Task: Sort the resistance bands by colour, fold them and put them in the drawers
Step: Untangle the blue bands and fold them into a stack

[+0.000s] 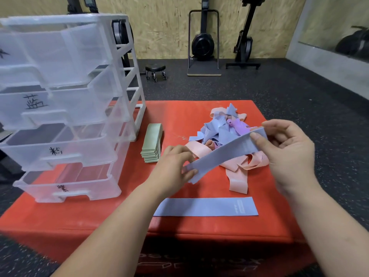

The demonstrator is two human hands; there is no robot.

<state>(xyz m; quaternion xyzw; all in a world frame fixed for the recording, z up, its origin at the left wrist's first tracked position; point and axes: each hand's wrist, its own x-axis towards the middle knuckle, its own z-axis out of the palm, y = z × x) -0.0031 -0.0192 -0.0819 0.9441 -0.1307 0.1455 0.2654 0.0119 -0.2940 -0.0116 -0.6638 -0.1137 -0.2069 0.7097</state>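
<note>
Chipboard wall (159, 27); dark speckled rubber floor (259, 84); upright rowing machine (203, 44); wheeled stool (155, 69); mirror (339, 33) at right.

Open mat (175, 120) runs between green stack (152, 144) and band pile (223, 130); drawers (65, 108) block left.

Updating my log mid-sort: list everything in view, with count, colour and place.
mat: one, red, on the dark floor
drawer unit: one, clear plastic, left side of the mat
folded bands: one stack, green, on the mat beside the drawer unit
band heap: one tangle, blue, pink and purple, right of the mat's middle
flat band: one, blue, near the mat's front edge
held band: one, blue, stretched between both hands
stool: one, black, floor behind the mat
exercise machines: two plainly seen, black, by the back wall
left hand: pinches the held band's lower end
right hand: pinches its upper end
</note>
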